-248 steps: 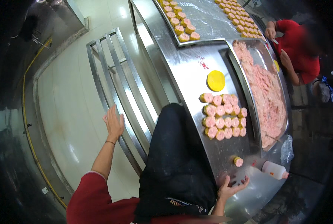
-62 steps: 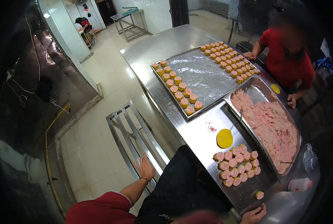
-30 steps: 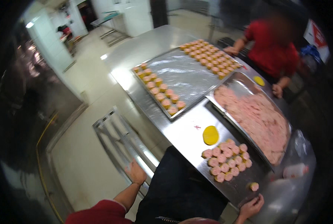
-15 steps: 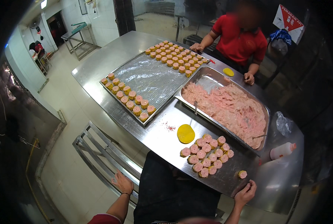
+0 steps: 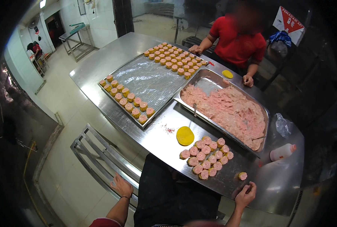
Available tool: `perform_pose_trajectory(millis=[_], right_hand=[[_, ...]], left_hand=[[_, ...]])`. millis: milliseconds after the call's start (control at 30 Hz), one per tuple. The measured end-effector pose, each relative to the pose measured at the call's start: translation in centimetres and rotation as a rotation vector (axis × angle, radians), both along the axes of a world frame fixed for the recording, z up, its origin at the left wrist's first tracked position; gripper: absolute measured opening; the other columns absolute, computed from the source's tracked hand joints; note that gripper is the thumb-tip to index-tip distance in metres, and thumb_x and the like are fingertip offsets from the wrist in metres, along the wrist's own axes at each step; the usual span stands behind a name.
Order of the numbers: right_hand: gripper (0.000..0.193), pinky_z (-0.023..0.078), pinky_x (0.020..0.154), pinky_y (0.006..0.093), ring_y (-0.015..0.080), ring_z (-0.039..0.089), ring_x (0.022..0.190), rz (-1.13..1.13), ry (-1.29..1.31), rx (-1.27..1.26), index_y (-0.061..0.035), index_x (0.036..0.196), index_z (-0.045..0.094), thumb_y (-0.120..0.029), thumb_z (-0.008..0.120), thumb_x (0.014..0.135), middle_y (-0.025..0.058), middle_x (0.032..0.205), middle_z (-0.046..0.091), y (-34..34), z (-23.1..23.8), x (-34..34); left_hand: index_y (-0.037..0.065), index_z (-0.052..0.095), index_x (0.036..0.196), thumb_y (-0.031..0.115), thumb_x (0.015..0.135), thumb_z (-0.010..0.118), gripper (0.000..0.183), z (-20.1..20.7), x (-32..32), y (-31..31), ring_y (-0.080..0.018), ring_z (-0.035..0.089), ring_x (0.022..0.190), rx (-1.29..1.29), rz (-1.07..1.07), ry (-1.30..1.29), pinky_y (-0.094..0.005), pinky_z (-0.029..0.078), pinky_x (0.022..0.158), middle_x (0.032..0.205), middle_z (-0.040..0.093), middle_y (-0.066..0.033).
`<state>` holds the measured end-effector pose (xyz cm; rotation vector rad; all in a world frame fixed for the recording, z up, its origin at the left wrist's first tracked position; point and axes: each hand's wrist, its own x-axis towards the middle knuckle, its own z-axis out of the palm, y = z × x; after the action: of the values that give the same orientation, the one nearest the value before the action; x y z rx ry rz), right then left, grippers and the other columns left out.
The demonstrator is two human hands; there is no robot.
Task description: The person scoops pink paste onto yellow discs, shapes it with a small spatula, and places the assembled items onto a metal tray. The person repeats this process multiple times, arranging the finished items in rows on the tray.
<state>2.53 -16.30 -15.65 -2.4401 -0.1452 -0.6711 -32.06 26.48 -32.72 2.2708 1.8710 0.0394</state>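
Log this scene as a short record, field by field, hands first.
Left hand: at the metal bench, fingers extended
Right hand: loosely curled by the edge of the table, near a lone dumpling
Dumpling cluster: beside a yellow disc
Tray: dumplings along two sides
Pan: pink filling
Table's right end: red-capped bottle, clear plastic bag
Across the table: person in a red shirt

The middle is bright and rather sharp. A white lamp (image 5: pixel 42 3) shines at far left; glare lies on the tabletop (image 5: pixel 168 118) and the film (image 5: pixel 138 76). The right side is dark. Blur covers the far person's head (image 5: pixel 249 19). Straight lines bend near the black rim.
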Motion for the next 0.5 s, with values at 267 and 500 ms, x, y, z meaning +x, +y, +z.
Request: perform_pose_trajectory(millis=[267,500], right_hand=[[0.026,0.051,0.083,0.0464,0.0375,0.067,0.097,-0.008,0.081,0.072,0.0031,0.116,0.068,-0.014,0.064,0.097,0.0188,0.103,0.071,0.1,0.3,-0.1],[0.077,0.050,0.101,0.0452,0.0374,0.065,0.115,0.085,0.124,0.031,0.0006,0.147,0.053,-0.015,0.086,0.079,0.0192,0.125,0.064,2.6,3.5,-1.3]], left_hand=[[-0.004,0.036,0.156,0.007,0.083,0.062,0.078,-0.2,0.0,0.0,-0.0290,0.046,0.138,0.011,0.009,-0.018,-0.0581,0.017,0.121,0.131,0.061,-0.0171],[-0.003,0.039,0.155,0.008,0.084,0.061,0.075,-0.6,-0.2,0.0,-0.0283,0.047,0.138,0.028,0.006,-0.020,-0.0585,0.018,0.121,0.131,0.062,-0.0172]])
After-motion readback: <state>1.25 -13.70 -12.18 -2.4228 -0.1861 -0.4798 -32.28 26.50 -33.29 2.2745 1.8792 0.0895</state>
